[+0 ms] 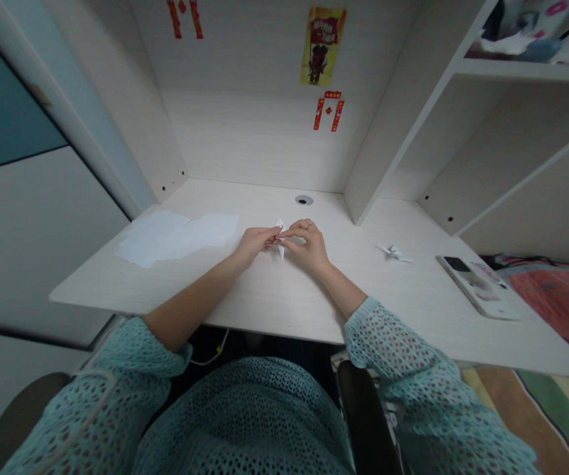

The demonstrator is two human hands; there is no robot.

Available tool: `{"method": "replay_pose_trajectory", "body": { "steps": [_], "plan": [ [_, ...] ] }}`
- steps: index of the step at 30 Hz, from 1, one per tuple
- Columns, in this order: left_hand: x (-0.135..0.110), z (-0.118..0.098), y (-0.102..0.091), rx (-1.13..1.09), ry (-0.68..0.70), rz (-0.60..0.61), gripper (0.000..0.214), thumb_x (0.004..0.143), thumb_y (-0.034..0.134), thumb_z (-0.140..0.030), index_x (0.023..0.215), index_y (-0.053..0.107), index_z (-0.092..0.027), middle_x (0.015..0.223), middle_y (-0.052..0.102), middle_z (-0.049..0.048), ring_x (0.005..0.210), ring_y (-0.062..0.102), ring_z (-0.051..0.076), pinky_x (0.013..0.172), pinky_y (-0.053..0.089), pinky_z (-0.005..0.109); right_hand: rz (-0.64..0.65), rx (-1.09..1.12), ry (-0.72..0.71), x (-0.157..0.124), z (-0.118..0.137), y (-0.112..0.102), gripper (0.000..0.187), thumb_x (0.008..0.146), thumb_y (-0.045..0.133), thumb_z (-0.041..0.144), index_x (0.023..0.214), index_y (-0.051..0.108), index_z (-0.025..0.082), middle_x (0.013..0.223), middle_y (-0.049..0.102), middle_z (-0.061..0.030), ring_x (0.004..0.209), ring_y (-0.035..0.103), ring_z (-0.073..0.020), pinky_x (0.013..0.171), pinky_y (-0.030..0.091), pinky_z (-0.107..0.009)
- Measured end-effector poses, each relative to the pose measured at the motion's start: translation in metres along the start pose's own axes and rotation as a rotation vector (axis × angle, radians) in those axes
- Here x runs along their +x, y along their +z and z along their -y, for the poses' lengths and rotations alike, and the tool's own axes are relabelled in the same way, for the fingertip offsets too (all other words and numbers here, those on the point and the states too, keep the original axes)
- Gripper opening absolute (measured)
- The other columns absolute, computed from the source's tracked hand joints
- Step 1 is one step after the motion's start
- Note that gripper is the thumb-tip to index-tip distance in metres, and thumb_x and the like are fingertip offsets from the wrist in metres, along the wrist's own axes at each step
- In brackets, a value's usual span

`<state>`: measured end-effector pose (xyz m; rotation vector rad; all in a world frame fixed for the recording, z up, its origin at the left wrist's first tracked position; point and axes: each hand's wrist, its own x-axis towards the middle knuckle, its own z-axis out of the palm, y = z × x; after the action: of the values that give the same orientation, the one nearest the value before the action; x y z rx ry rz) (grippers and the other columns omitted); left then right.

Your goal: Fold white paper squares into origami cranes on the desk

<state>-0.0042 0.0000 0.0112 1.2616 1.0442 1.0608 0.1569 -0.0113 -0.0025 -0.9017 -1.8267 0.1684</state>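
Between my two hands, just above the middle of the desk, is a small piece of folded white paper [281,252] with pointed ends showing above and below the fingers. My left hand [257,243] pinches it from the left, fingertips closed. From the right, my right hand [309,244], with a ring on one finger, pinches the same paper between thumb and fingers. The fingers cover the paper's middle, so its folds there are hidden. Off to the right lies another small folded white paper figure [393,252] with thin points, apart from both hands.
Loose white paper sheets [166,237] overlap on the desk's left side. A phone [478,288] lies near the right end of the white desk [265,303]. A round cable hole [304,200] sits at the back. The shelf divider [388,132] rises behind, and a chair armrest [366,415] is below.
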Motion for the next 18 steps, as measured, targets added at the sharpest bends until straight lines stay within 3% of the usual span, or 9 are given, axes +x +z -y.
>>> {"method": "replay_pose_trajectory", "body": {
  "steps": [5, 18],
  "plan": [
    [0.0011, 0.0035, 0.0012, 0.014, -0.002, -0.018, 0.036, 0.064, 0.069, -0.051, 0.071, 0.071, -0.015, 0.076, 0.069, 0.0077, 0.069, 0.059, 0.015, 0.059, 0.038, 0.024, -0.029, 0.111, 0.138, -0.0002, -0.0045, 0.0064, 0.011, 0.075, 0.069, 0.034, 0.072, 0.071, 0.023, 0.072, 0.060, -0.0011, 0.075, 0.055, -0.0163, 0.073, 0.044, -0.034],
    [-0.0028, 0.0050, 0.0005, 0.106, 0.081, 0.019, 0.039, 0.070, 0.063, -0.054, 0.080, 0.071, -0.018, 0.089, 0.069, 0.0072, 0.085, 0.060, 0.017, 0.064, 0.040, 0.023, -0.052, 0.278, 0.252, 0.0020, -0.0013, 0.0064, 0.019, 0.068, 0.072, 0.038, 0.064, 0.069, 0.020, 0.064, 0.060, -0.0010, 0.065, 0.053, -0.0142, 0.063, 0.043, -0.029]
  ]
}}
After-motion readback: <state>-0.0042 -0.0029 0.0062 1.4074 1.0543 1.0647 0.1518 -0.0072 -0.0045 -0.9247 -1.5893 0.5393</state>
